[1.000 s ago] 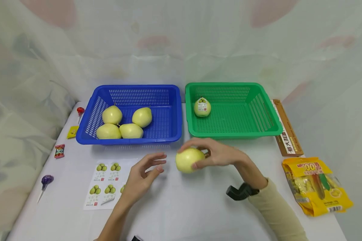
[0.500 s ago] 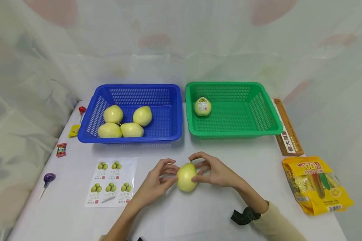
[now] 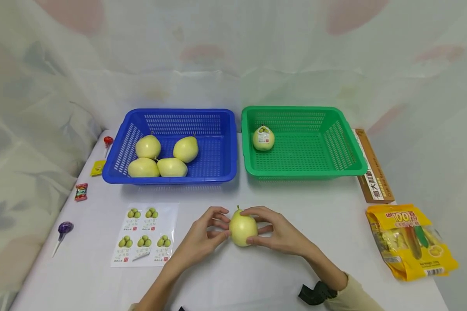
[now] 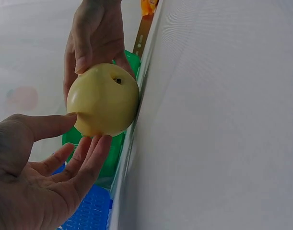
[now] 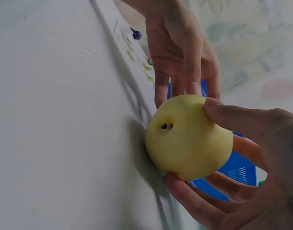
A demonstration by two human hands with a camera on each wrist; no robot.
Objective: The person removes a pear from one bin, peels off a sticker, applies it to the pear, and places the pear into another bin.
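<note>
Head view first: the pear [image 3: 243, 230] sits on the white table [image 3: 257, 276] in front of the two baskets, lower and closer to the person than a second ago, when only the right hand carried it up near the green basket's front edge. Now both hands are on it. The left hand [image 3: 200, 242] has come in from beside the sticker sheet [image 3: 145, 234] and its fingertips touch the pear's left side, while the right hand [image 3: 281, 233] curls around the right side. The pear is smooth, pale yellow, roundish with a little stem on top. The blue basket [image 3: 171, 116] is slotted plastic with four similar pears in it; the green basket [image 3: 307, 113] is the same mesh style and holds one pear with a sticker [image 3: 263, 138]. A glossy yellow snack bag [image 3: 410, 240] lies off to the right.

Left wrist view: the left hand [image 4: 45, 187] cups the pear [image 4: 104, 100], thumb on one side and fingers loosely spread under it, with a dark dimple visible in the waxy skin.

Right wrist view: the right hand [image 5: 242, 167] has thumb on top and fingers wrapped beneath the pear [image 5: 188, 139], a proper grip.
</note>
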